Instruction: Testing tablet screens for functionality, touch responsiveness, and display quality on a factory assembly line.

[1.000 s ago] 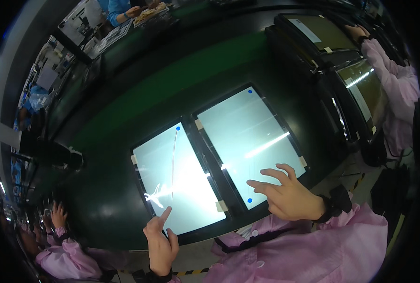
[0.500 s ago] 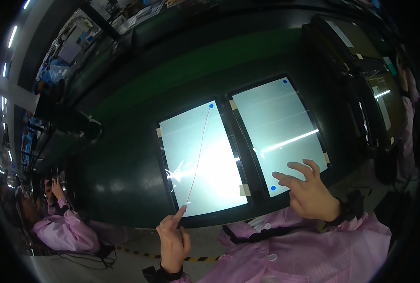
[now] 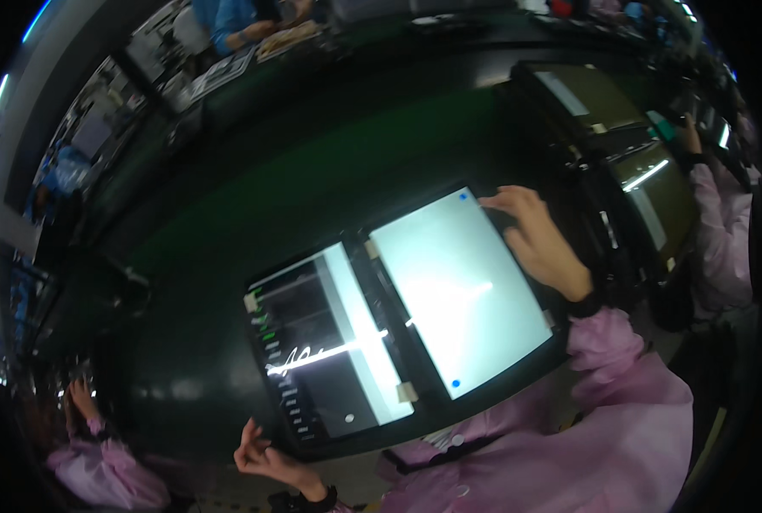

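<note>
Two flat touchscreen panels lie side by side. The left panel (image 3: 313,325) now shows a dark menu with a pale strip on its right; the right panel (image 3: 458,291) glows white with a blue dot in two opposite corners. Just off the near left corner of the left panel is my left hand (image 3: 270,462), empty, its fingers bent and apart. My right hand (image 3: 539,244), empty as well, has its fingers stretched toward the blue dot at the right panel's far corner; whether a fingertip touches the edge I cannot tell. Both panels carry beige tape tabs (image 3: 407,392).
More dark-framed panels (image 3: 646,205) stand on the right, beside a co-worker's pink sleeve (image 3: 719,205). At lower left another person's hand (image 3: 82,400) is raised. A dark object (image 3: 99,282) sits left on the green bench surface (image 3: 355,128).
The left screen switched from white with a red line to a dark menu. My left hand drew back from it; my right hand went from the right panel's near edge to its far right corner. The view shifted.
</note>
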`<state>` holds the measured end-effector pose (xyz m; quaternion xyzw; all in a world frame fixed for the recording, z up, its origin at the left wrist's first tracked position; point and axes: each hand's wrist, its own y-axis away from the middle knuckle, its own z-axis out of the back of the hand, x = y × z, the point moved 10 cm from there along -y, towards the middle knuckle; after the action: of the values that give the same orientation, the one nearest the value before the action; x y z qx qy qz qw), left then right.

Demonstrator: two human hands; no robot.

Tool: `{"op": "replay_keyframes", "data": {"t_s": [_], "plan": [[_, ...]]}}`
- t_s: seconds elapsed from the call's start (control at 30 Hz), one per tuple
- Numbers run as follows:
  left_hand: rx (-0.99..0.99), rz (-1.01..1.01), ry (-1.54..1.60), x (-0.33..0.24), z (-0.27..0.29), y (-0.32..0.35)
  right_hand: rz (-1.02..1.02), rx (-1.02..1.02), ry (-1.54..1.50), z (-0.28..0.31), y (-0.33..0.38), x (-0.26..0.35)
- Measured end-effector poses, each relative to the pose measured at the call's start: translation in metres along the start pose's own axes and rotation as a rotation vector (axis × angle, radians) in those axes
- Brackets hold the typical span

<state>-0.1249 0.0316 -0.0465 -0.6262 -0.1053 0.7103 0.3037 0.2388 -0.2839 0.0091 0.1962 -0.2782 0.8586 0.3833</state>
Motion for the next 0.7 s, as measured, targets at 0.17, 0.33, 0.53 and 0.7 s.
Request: {"op": "replay_keyframes", "data": {"t_s": [0.17,0.33,0.53,0.7], "plan": [[-0.053,-0.053,0.123,-0.005,0.0,0.0,-0.12,0.024,-0.014,-0.004,-0.014,-0.01],[-0.045,-0.054,0.086,-0.004,-0.005,0.001,-0.124,0.148,0.055,-0.025,-0.025,-0.021],[-0.043,-0.038,0.106,-0.001,-0.001,0.001,-0.05,0.209,0.085,-0.023,0.02,0.025],[-0.084,0.051,0.027,0.014,0.005,0.001,0.183,0.356,0.156,-0.043,0.069,0.074]]}}
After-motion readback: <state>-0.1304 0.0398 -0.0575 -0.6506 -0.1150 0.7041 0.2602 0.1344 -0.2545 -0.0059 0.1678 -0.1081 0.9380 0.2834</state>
